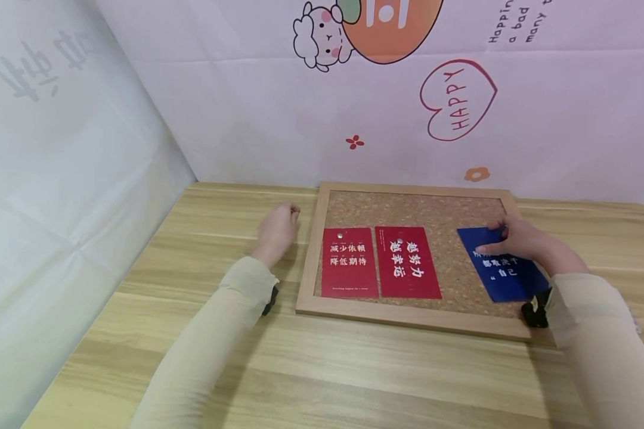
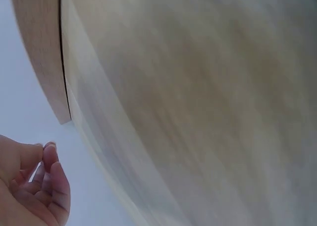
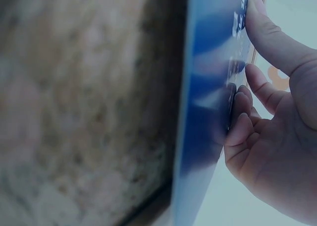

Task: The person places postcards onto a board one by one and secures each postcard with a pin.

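Observation:
My right hand (image 1: 523, 241) lies over a blue card (image 1: 507, 285) with white lettering, at the right of a wood-framed cork board (image 1: 451, 214). Thumb and fingertips press on the card's face, spread apart. In the right wrist view the blue card (image 3: 205, 102) stands a little off the cork at its near end. Just left of the board's frame, my left hand (image 1: 278, 232) hovers with curled fingers. Its thumb and index fingertips (image 2: 51, 151) meet, and nothing shows between them. Two red cards, one at left (image 1: 350, 277) and one in the middle (image 1: 408, 262), lie on the cork, each with a small silver tack near its top.
The board lies on a wood-grain table (image 1: 354, 369), its far edge near a white printed cloth (image 1: 257, 119). Another white cloth (image 1: 70, 179) hangs along the left side. Dark wrist straps (image 1: 536, 310) sit at both cuffs.

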`<control>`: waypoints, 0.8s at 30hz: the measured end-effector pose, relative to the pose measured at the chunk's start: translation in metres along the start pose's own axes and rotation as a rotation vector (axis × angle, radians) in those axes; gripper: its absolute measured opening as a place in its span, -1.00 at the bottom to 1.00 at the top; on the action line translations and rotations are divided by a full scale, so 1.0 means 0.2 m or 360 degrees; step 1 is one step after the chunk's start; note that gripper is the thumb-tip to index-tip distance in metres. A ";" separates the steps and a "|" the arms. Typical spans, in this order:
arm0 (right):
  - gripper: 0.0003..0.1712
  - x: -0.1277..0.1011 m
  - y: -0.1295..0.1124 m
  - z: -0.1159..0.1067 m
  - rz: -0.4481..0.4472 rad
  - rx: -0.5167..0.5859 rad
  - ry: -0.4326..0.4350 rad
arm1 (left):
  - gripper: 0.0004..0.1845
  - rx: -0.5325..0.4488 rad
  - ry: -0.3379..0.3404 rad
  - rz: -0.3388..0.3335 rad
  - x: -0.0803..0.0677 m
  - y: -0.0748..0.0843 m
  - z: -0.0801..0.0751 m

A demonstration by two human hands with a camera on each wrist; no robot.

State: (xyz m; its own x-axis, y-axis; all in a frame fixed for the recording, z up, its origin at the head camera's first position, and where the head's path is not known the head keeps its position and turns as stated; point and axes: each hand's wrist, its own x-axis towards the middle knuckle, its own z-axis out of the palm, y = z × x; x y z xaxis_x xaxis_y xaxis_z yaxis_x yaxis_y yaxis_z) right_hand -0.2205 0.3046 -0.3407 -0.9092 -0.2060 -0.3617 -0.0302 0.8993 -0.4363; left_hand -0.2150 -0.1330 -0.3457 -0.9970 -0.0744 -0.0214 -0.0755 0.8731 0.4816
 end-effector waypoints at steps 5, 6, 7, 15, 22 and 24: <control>-0.07 0.00 0.00 0.00 -0.0002 0.0000 0.0010 | -0.71 -0.0016 -0.0002 0.0017 -0.01 0.03 0.00; -0.08 0.00 0.00 0.00 -0.0006 -0.0003 0.0012 | -0.71 -0.0020 0.0000 0.0021 -0.01 0.04 0.01; -0.08 0.00 0.00 0.01 -0.0009 -0.0003 0.0014 | -0.71 -0.0030 0.0003 0.0022 -0.01 0.04 0.01; -0.08 0.01 0.01 0.01 -0.0016 0.0015 0.0016 | -0.72 -0.0117 0.0024 0.0022 -0.01 0.09 0.04; -0.10 0.02 0.02 0.01 -0.0030 0.0031 0.0020 | -0.72 -0.0201 0.0041 0.0020 -0.02 0.15 0.07; -0.09 0.02 0.02 0.01 -0.0029 0.0033 0.0016 | -0.72 -0.0208 0.0034 0.0019 -0.02 0.17 0.08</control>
State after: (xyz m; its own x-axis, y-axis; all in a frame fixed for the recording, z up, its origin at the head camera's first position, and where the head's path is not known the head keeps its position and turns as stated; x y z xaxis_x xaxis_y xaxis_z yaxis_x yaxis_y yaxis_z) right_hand -0.2230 0.3067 -0.3455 -0.9128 -0.2182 -0.3452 -0.0381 0.8871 -0.4600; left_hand -0.2133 -0.0961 -0.3435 -0.9971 -0.0756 0.0028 -0.0593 0.8038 0.5920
